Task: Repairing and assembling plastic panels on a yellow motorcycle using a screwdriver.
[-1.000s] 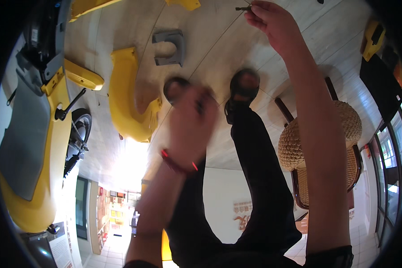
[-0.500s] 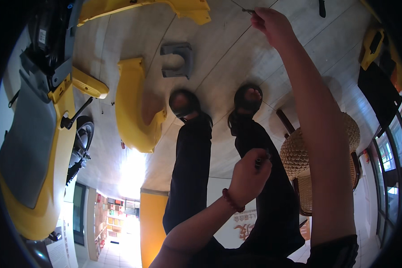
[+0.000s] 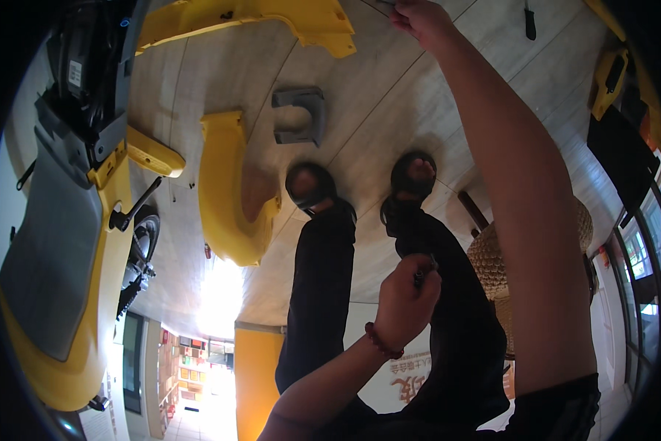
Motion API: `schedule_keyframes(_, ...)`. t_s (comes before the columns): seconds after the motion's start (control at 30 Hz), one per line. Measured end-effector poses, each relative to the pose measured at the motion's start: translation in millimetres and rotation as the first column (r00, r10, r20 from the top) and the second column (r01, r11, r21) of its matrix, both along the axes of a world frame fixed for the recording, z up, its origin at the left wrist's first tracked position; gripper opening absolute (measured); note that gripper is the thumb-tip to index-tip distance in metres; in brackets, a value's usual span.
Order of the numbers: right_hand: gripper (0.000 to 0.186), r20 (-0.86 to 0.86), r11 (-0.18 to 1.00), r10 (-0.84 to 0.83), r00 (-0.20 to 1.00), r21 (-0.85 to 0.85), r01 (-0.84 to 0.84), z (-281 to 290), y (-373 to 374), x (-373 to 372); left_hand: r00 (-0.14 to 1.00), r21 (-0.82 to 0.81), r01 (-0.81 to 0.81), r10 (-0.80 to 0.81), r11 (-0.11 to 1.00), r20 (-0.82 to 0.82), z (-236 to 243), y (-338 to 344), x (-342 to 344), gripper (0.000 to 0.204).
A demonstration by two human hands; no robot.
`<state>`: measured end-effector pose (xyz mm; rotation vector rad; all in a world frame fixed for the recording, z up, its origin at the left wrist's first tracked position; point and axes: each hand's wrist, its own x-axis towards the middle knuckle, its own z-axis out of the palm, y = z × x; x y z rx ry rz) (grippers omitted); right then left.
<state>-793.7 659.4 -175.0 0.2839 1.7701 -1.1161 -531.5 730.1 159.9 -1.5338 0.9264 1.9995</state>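
Observation:
My left hand (image 3: 409, 294), with a dark red bead bracelet (image 3: 382, 342) at its wrist, is closed in front of my right leg. Small dark metal pieces (image 3: 421, 276) poke out of its fist, too small to name. My right arm stretches far forward. At the picture's upper edge my right hand (image 3: 424, 23) pinches a thin metal piece (image 3: 386, 2), mostly cut off by the edge. Left of that hand, a long yellow body panel (image 3: 249, 16) lies on the floor. Nearer my feet are a grey U-shaped plastic part (image 3: 312, 116) and a curved yellow fender-like panel (image 3: 224, 195).
A partly stripped yellow and grey scooter (image 3: 58, 242) stands close on my left. A black-handled tool (image 3: 530, 24) lies on the floor at the far right. On my right are a woven seat (image 3: 492, 259), a black panel (image 3: 620, 158) and more yellow parts (image 3: 611, 84).
My right hand has moved forward and slightly left, carrying the thin metal piece mostly out of the picture. The view has shifted a little. My left hand stays closed.

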Motion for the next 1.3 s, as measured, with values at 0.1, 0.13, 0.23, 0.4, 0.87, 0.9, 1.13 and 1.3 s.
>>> schedule_keyframes(0.1,0.009,0.015,1.000,-0.023,1.000,0.006,0.023,-2,1,4,1.000,-0.038,0.012,-0.012,0.999,0.007,-3,2,0,0.018)
schedule_keyframes(0.13,0.010,0.010,1.000,-0.022,1.000,-0.004,0.022,-2,1,5,0.999,-0.034,-0.025,0.025,0.999,0.022,-4,4,-1,0.018)
schedule_keyframes(0.23,0.011,0.069,0.994,-0.101,0.992,-0.024,0.103,9,-8,13,0.999,-0.046,-0.031,0.032,0.998,0.023,-9,5,2,0.019)
schedule_keyframes(0.4,0.012,0.004,0.999,-0.054,0.999,-0.005,0.054,1,-4,9,0.999,-0.051,0.017,-0.015,0.999,0.037,-7,4,-4,0.020)
schedule_keyframes(0.87,0.029,0.060,0.998,-0.022,0.998,-0.049,0.025,-9,26,7,0.996,0.001,-0.071,0.071,0.997,0.047,10,-5,-3,0.014)
schedule_keyframes(0.9,0.020,0.079,0.996,0.036,0.996,-0.090,-0.029,-9,36,6,0.998,-0.037,-0.057,0.057,0.998,0.013,10,-5,-3,0.014)
schedule_keyframes(1.13,0.017,0.071,0.991,0.090,0.993,-0.107,-0.082,30,70,45,0.999,-0.148,-0.038,0.034,0.988,-0.030,10,3,-2,0.016)
schedule_keyframes(1.3,0.015,0.112,0.995,0.059,0.992,-0.085,-0.050,41,88,71,0.999,-0.210,-0.034,0.033,0.977,-0.008,7,8,2,0.015)
